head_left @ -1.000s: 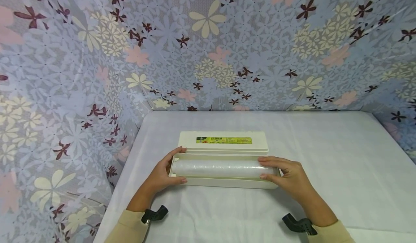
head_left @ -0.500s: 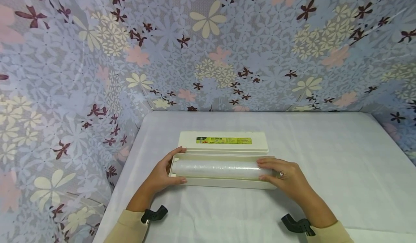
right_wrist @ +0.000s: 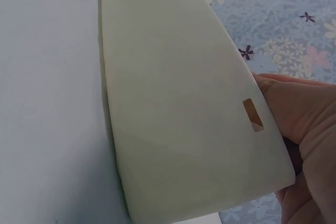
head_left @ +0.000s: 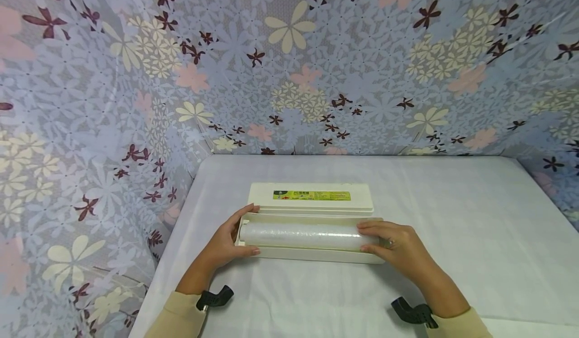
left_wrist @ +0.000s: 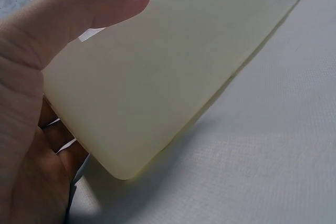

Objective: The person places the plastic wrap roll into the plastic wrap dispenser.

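Note:
A long cream plastic box (head_left: 316, 254) stands uncovered on the white cloth, with a roll of cling film (head_left: 303, 234) lying lengthwise in it. My left hand (head_left: 226, 241) grips the box's left end, thumb on the front wall and fingers round the back corner. At the opposite end, my right hand (head_left: 404, 247) holds the roll's right end between thumb and fingers, inside the box. The left wrist view shows the thumb over the rim of the box wall (left_wrist: 173, 77). A small slot pierces the front wall (right_wrist: 168, 103) beside the right hand in the right wrist view.
Right behind the box lies its cream lid (head_left: 262, 195), with a green and yellow label facing up. White cloth (head_left: 452, 202) covers the table. Flower-patterned fabric (head_left: 289, 87) hangs along the back and sides.
The right hand has shifted very slightly left along the roll since the first frame. The left hand, box and lid have stayed in place.

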